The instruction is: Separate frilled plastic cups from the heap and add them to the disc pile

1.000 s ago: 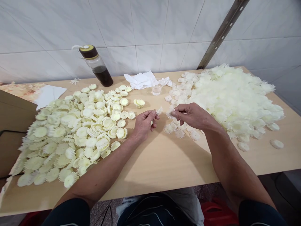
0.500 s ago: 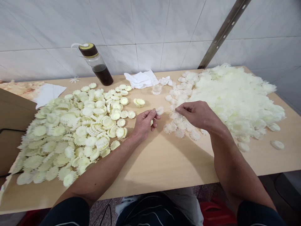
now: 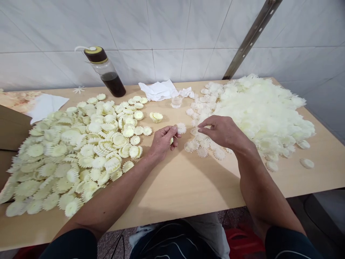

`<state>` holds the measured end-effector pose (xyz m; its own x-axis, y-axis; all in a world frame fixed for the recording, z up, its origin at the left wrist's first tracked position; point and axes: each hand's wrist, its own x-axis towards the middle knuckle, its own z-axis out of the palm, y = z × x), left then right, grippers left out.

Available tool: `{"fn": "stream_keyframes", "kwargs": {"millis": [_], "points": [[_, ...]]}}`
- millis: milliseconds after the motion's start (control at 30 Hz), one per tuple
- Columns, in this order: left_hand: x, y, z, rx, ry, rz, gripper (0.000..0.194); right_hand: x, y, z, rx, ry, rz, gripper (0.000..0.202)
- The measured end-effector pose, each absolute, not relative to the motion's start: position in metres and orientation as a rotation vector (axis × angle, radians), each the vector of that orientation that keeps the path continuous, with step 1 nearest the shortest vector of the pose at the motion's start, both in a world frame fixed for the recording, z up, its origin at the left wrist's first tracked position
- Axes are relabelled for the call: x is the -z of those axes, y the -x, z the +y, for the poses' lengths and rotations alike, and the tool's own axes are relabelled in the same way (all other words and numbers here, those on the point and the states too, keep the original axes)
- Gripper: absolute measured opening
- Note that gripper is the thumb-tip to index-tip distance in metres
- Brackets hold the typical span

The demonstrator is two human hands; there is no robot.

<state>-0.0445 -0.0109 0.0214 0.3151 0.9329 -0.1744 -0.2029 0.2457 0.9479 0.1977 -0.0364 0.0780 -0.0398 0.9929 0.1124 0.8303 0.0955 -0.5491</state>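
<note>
Between its thumb and fingertips, my left hand (image 3: 162, 142) pinches a small white flower-shaped disc (image 3: 181, 128) with a toothed edge. A bit of a pale yellow piece (image 3: 171, 141) shows in the curled lower fingers of that hand. My right hand (image 3: 223, 132) hovers just to the right, over the edge of the thin white petal discs (image 3: 202, 152). Its thumb and forefinger are slightly apart, with nothing visible between them. A small pale yellow cupped stack (image 3: 156, 117) sits beyond my left hand.
A heap of pale yellow scalloped pieces (image 3: 88, 151) covers the left of the table. A taller heap of whitish petal layers (image 3: 261, 111) lies at right. Along the wall stand a bottle of dark liquid (image 3: 112, 82), crumpled tissue (image 3: 159, 90) and a small clear cup (image 3: 176, 101).
The white disc in my left hand has turned to face the camera more flatly. My right hand's thumb and forefinger have parted. The view has shifted slightly.
</note>
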Motion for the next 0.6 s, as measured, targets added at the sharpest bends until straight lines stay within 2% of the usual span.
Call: {"fn": "stream_keyframes", "kwargs": {"millis": [167,367,600], "points": [[-0.0209,0.0452,-0.0105,-0.934,-1.006,0.907,0.051,-0.0766,-0.1970,-0.0347,-0.309,1.796,-1.878,0.013],[-0.0203,0.0464,-0.0100,-0.929,-1.021,0.897,0.050,-0.0846,-0.1901,-0.0376,-0.511,1.772,-1.811,0.021],[-0.0213,0.0466,-0.0099,-0.917,-1.030,0.897,0.048,-0.0834,-0.1917,-0.0389,-0.406,1.770,-1.790,0.024]]}}
